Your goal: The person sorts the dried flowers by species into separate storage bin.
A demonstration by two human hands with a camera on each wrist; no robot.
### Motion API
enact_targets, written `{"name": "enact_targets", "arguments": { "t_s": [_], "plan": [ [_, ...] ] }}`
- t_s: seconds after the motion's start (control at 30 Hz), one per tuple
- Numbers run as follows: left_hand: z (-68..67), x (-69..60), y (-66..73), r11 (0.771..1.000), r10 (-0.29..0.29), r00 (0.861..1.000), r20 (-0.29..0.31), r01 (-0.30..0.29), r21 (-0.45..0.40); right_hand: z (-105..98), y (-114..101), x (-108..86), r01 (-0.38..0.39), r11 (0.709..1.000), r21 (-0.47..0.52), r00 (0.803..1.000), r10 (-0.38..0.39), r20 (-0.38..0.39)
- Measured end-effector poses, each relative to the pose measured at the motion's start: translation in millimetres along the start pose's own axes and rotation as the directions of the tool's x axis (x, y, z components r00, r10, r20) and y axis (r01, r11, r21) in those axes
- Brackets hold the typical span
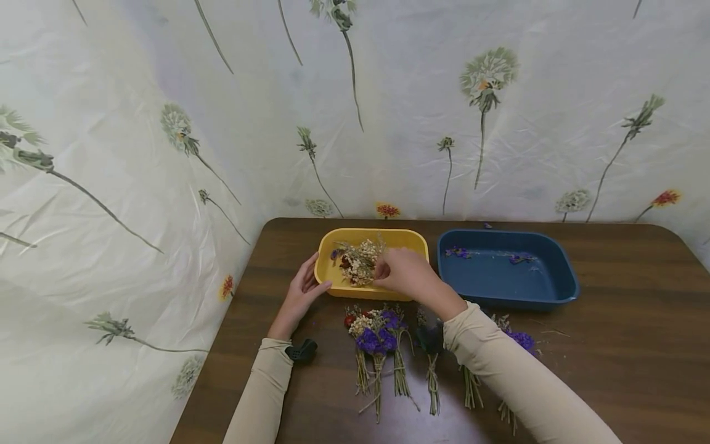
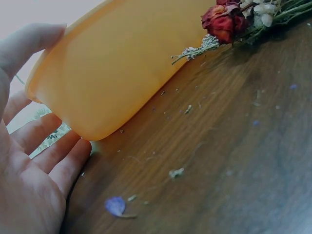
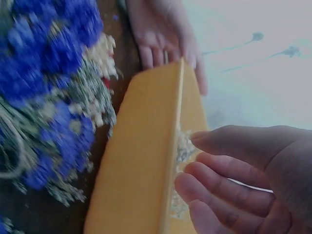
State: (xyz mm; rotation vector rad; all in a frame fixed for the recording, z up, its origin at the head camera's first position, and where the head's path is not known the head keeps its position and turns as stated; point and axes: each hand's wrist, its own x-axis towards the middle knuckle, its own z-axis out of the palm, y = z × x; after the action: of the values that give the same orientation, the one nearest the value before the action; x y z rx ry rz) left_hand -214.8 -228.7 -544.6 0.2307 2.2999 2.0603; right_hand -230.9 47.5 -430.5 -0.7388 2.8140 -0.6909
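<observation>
A yellow tub (image 1: 377, 295) holds a loose heap of dried cream, dark red and purple flowers (image 1: 359, 261). At its left end is my left hand (image 1: 302, 290), the thumb on the rim and the fingers spread along the end wall. My right hand (image 1: 406, 271) reaches over the near rim, among the flowers. In the right wrist view a gap shows between its thumb (image 3: 229, 141) and loosely bent fingers; whether the tips touch a blossom is hidden. Tied bouquets of purple flowers (image 1: 377, 339) lie in front of the tub.
A blue tub (image 1: 505, 299) with a few purple sprigs stands to the right. A dark bouquet (image 1: 431, 345) and others lie near my right sleeve, which partly covers some. Petals and crumbs (image 2: 116, 205) dot the brown table (image 1: 627, 345). Behind hangs a flower-printed curtain (image 1: 399, 123).
</observation>
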Motion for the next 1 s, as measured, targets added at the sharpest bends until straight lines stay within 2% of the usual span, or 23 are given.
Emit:
{"name": "enact_targets", "arguments": {
  "t_s": [0.23,0.3,0.53,0.7,0.87,1.0],
  "plan": [
    [-1.0,-0.1,0.7,1.0,0.006,1.0,0.01,-0.006,-0.002,5.2,-9.0,-23.2,-0.003,0.998,0.056,0.995,0.008,-0.102],
    [-0.8,-0.3,1.4,1.0,0.003,1.0,0.013,-0.003,-0.007,7.3,-12.3,-29.0,0.007,0.997,0.077,0.994,0.002,-0.108],
    [0.5,-0.8,3.7,1.0,-0.007,1.0,0.018,0.007,-0.014,21.4,-24.7,-51.6,0.068,0.983,0.17,0.998,-0.068,-0.006],
    [1.1,-0.5,4.6,1.0,-0.003,1.0,0.017,0.003,-0.014,35.8,-32.7,-67.1,0.115,0.977,0.181,0.99,-0.127,0.057],
    [1.0,-0.3,3.1,1.0,-0.009,1.0,0.021,0.01,-0.024,49.2,-42.8,-78.6,0.124,0.967,0.222,0.982,-0.151,0.111],
    [1.2,0.0,1.9,1.0,-0.011,1.0,0.014,0.011,-0.022,60.0,-49.8,-83.9,0.116,0.974,0.194,0.98,-0.144,0.138]
  ]
}}
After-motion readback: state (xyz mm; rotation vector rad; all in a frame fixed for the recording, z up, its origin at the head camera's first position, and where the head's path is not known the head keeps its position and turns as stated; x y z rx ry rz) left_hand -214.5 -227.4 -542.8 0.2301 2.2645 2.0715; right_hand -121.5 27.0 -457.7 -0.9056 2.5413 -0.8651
